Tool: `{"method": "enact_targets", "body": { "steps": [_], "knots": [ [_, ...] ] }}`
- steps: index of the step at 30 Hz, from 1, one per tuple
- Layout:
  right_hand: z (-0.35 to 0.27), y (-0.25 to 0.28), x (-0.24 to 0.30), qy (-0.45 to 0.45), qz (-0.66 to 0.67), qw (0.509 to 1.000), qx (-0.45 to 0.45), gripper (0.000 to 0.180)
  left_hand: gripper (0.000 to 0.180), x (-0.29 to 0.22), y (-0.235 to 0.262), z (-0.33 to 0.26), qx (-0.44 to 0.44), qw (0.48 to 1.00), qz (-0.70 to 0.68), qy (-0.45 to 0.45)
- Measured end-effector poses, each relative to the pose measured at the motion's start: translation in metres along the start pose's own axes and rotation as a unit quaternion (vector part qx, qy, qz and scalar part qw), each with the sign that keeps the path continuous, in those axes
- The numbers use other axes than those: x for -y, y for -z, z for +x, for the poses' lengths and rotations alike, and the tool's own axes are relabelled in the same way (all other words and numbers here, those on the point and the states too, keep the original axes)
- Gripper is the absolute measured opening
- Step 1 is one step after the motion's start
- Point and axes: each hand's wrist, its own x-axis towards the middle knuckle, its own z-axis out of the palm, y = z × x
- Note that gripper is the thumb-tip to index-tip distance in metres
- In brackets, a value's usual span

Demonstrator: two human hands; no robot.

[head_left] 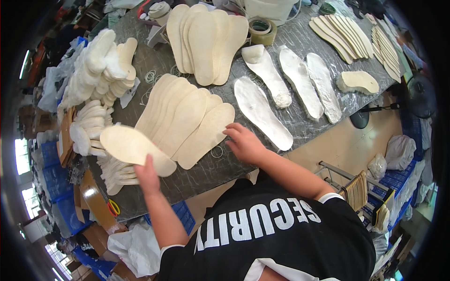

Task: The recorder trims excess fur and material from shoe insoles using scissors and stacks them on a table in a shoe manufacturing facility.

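My left hand (147, 175) grips a cream insole (129, 144) by its near edge, holding it over the left side of the table. My right hand (247, 145) has loosely bent fingers and holds nothing that I can see. Its fingertips lie at the edge of a fanned row of cream insoles (180, 110); whether they touch it I cannot tell. Behind that row is a second fan of cream insoles (206, 40). Several white fluffy insoles (263, 112) are spread to the right of my right hand.
Fleecy insoles are heaped at the left (96, 65), with another pile (119, 175) near the front edge. Tape rolls (261, 32) stand at the back. More insole stacks (341, 37) lie far right. Yellow-handled scissors (113, 207) sit by the near left corner. A metal-framed stool (354, 189) stands right.
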Motion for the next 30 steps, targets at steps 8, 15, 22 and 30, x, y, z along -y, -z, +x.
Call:
{"method": "enact_targets", "body": {
  "steps": [8, 15, 22, 30],
  "knots": [
    [-0.059, 0.071, -0.046, -0.248, -0.124, 0.939, -0.202, 0.021, 0.075, -0.027, 0.008, -0.049, 0.170, 0.885, -0.407, 0.148],
    [-0.104, 0.003, -0.006, -0.272, 0.182, 0.945, 0.016, 0.014, 0.088, 0.000, -0.046, -0.057, 0.275, 0.836, -0.432, 0.198],
    [-0.061, 0.037, -0.019, -0.054, -0.087, 0.981, -0.163, 0.008, 0.075, 0.009, -0.070, -0.065, 0.345, 0.819, -0.375, 0.265],
    [0.013, 0.055, -0.043, -0.071, -0.224, 0.971, -0.045, 0.015, 0.055, 0.035, -0.121, -0.089, 0.326, 0.846, -0.274, 0.321]
  ]
}}
